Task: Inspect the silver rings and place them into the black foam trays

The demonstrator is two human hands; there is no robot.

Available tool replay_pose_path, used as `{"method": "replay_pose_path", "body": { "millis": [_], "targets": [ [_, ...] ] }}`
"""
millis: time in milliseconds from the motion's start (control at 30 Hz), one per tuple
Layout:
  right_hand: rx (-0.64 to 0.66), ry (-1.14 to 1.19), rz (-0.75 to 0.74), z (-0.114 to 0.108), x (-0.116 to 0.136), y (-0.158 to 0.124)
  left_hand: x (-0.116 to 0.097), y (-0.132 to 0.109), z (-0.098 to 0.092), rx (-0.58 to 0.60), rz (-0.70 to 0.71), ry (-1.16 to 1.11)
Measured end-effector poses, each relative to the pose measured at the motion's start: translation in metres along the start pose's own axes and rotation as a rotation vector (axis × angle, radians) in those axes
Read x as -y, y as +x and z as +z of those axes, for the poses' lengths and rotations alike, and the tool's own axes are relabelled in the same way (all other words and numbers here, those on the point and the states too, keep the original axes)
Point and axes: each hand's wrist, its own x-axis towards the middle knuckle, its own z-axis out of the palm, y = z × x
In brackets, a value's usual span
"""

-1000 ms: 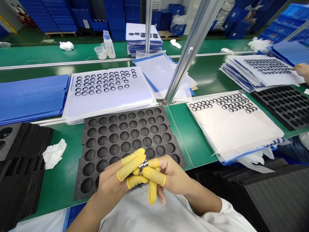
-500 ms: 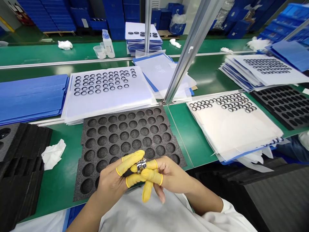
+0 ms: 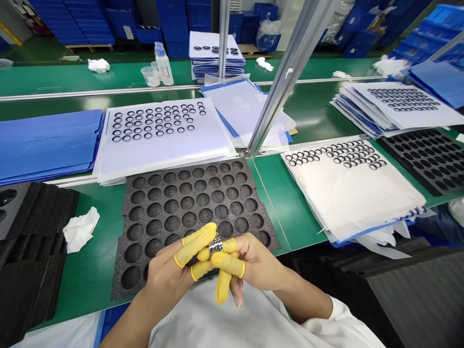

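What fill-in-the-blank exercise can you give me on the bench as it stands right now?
1. The metal ring sits between the left hand and the right hand, pinched by ____ of them.
2. Several fingers on those hands wear yellow ____.
3. The black foam tray beneath the hands has ____ recesses.
4. The rings on the white sheet stack right of that tray are ____.

Missing words: both; finger cots; round; black.
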Motion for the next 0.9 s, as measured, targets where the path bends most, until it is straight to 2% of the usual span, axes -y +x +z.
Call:
{"method": "replay_pose_path", "body": {
  "millis": [233,367,500,700,900],
  "targets": [
    [-0.095,0.006,-0.024,0.006,-0.003,-0.001,-0.001,0.001,0.005,-0.115,0.056,0.134],
    [-0.208,-0.136,-0.118,0.005,-0.005,-0.003,-0.001,0.0,0.004,-0.108,0.057,0.153],
    [-0.287,-0.269,-0.171,0.001,0.0,-0.007,-0.004,-0.001,0.0,-0.095,-0.104,0.001],
    [-0.361,-0.292,-0.235,0.001,-0.003,-0.006,-0.012,0.002,0.001,-0.145,-0.383,-0.231],
    [-0.387,-0.276,-0.279,-0.001,-0.011,-0.002,-0.014,-0.002,0.007,-0.265,-0.575,-0.364]
  ]
}}
